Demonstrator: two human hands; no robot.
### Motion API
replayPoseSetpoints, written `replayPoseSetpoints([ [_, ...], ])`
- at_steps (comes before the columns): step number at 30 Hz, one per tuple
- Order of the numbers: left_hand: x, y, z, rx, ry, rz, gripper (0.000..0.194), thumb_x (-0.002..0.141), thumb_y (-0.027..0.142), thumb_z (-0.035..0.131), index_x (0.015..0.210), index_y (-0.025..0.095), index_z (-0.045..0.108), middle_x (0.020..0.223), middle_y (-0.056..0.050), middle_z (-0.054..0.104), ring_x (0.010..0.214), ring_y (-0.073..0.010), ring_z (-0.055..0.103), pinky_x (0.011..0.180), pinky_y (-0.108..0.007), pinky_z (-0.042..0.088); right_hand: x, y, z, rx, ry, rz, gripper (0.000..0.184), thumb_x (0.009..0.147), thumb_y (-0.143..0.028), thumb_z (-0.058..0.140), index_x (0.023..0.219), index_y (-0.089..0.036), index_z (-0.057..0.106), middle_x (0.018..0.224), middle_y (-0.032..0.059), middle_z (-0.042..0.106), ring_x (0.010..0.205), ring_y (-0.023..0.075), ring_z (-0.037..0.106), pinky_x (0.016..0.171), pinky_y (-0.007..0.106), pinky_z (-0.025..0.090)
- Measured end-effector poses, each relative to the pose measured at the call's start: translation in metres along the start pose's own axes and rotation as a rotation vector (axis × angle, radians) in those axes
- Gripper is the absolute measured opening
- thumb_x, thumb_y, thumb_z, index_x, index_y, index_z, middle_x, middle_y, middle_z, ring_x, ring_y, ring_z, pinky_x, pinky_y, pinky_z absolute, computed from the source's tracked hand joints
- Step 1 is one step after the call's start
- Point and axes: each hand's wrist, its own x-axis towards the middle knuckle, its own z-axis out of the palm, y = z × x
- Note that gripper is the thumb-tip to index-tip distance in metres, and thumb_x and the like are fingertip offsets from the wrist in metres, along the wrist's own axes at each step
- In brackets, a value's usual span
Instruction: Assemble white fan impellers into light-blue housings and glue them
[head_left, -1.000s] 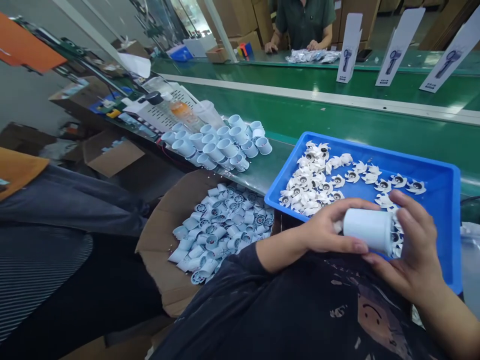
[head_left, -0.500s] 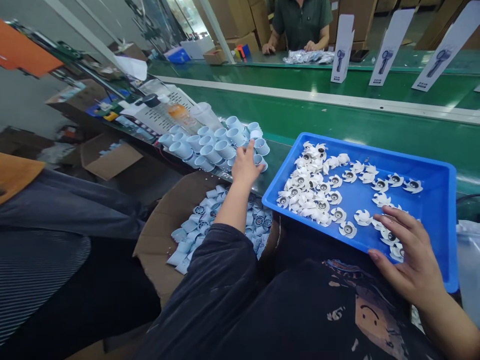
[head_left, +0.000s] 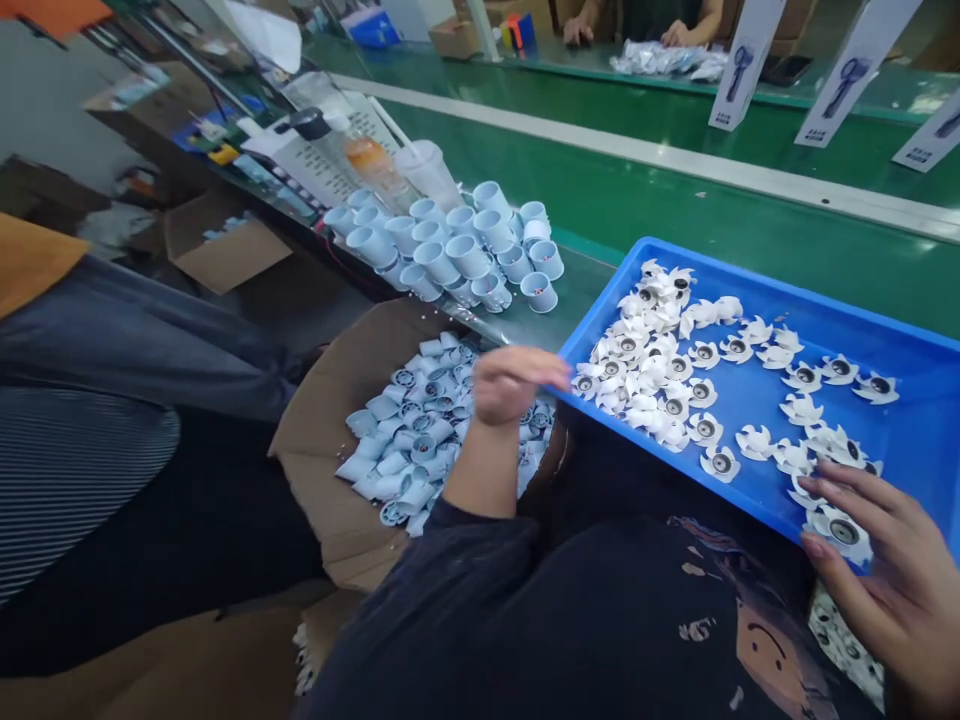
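Observation:
My left hand is over the near left corner of a blue tray, above a carton of light blue cups. Motion smears its fingers, so whether they hold anything is unclear. At the tray's near right side, my right hand has thumb and fingers round a white fan wheel, which overlaps the rim. Many similar fan wheels lie in the tray, heaped at its left. Left of the tray, a cluster of light blue cups stands on the bench, some with small bits inside.
A carton full of loose blue cups sits below the bench edge. Behind the standing cups are a clear plastic cup and a perforated panel. White boxes stand across the green bench, near another person's hands. Someone sits at left.
My left hand has come away from the standing cups, towards me and the tray corner. My right hand has closed round a fan wheel. The camera view has tilted down.

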Motion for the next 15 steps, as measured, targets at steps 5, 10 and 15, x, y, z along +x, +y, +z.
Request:
replayPoseSetpoints([
  [5,-0.047,-0.096,-0.030,0.292,0.173,-0.503,0.033,0.094,0.042,0.052,0.112,0.015,0.059,0.109,-0.008,0.064,0.095,-0.0198,0.063,0.085,-0.042,0.054,-0.015,0.007,-0.014,-0.048,-0.017,0.149,0.058,0.080,-0.023,0.066,0.132,-0.044,0.052,0.109,0.0080,0.067,0.103,0.0334,0.064,0.081,0.053,0.053],
  [10,-0.107,-0.141,-0.026,0.626,-0.055,-0.883,0.035,0.091,0.035,0.059,0.120,0.016,0.056,0.120,-0.010,0.059,0.105,-0.0228,0.061,0.088,-0.044,0.054,-0.009,-0.003,-0.015,-0.090,-0.134,0.116,0.056,0.084,-0.020,0.060,0.135,-0.041,0.049,0.111,0.0076,0.065,0.102,0.0289,0.064,0.080,0.048,0.054],
  [15,-0.106,-0.173,-0.015,0.847,-0.282,-0.883,0.038,0.091,0.033,0.059,0.125,0.016,0.053,0.131,-0.011,0.053,0.115,-0.0262,0.056,0.096,-0.050,0.049,0.006,-0.018,-0.010,-0.138,-0.224,0.020,0.032,0.091,-0.025,0.054,0.122,-0.026,0.056,0.112,0.0062,0.063,0.098,0.0219,0.064,0.082,0.036,0.055],
])
